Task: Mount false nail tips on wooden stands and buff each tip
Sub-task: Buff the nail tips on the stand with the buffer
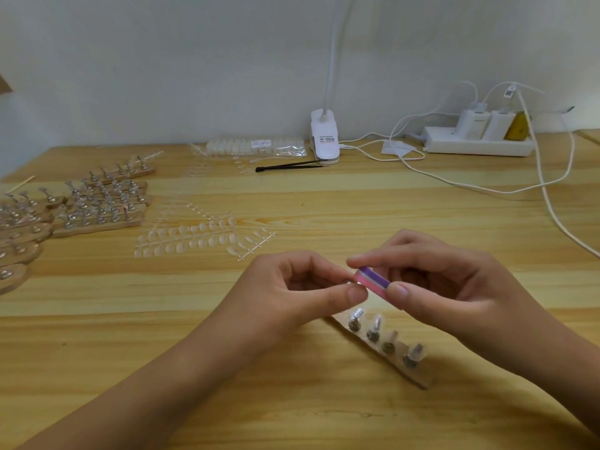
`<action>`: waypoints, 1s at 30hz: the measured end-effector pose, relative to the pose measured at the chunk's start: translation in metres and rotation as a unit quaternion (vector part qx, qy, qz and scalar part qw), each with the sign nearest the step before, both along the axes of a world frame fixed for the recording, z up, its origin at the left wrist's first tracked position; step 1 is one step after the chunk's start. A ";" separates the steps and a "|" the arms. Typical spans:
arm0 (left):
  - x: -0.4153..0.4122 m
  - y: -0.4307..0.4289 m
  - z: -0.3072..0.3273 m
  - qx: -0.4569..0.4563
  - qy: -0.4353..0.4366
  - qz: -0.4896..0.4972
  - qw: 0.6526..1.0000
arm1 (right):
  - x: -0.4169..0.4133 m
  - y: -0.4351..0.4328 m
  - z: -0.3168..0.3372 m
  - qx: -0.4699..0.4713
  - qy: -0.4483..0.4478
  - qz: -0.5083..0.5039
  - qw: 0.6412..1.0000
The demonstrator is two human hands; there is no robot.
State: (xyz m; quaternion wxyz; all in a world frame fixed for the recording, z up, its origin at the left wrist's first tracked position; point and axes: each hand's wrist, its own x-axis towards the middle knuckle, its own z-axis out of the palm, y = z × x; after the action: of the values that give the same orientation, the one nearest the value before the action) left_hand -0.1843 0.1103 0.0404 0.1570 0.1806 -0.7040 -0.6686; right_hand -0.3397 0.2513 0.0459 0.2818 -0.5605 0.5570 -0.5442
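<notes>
Along the left edge of the pale wooden bench (324,196), many wooden stands with mounted tips (97,206) are gathered, seemingly finished. Clear strips of unmounted false nail tips (194,238) are left mid-bench. Near the front edge, a four-peg wooden stand (386,349) is being worked. A pink-and-purple buffing block (371,280) is gripped by the right hand (448,287) and held against a small piece, mostly hidden, pinched by the left hand (292,287). Much is judged left to do.

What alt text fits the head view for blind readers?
The right hand holds a pink and purple buffer block against a small item pinched by the left hand, above a table. Beneath lies a wooden stand with four mounted nail tips; more stands sit at left.
</notes>
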 end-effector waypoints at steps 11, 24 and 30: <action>-0.001 0.007 0.000 -0.085 -0.017 -0.019 0.996 | 0.002 -0.003 0.002 0.049 0.025 0.021 0.998; 0.003 0.000 -0.001 -0.058 0.015 -0.023 0.998 | -0.005 0.001 0.002 0.051 0.024 0.031 0.998; -0.002 0.003 0.000 -0.055 0.005 -0.026 0.998 | -0.003 -0.002 0.003 0.044 0.041 0.012 0.998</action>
State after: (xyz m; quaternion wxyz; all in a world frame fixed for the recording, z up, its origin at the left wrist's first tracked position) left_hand -0.1860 0.1134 0.0400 0.1530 0.1504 -0.7431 -0.6338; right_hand -0.3431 0.2496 0.0490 0.2896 -0.5765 0.5845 -0.4921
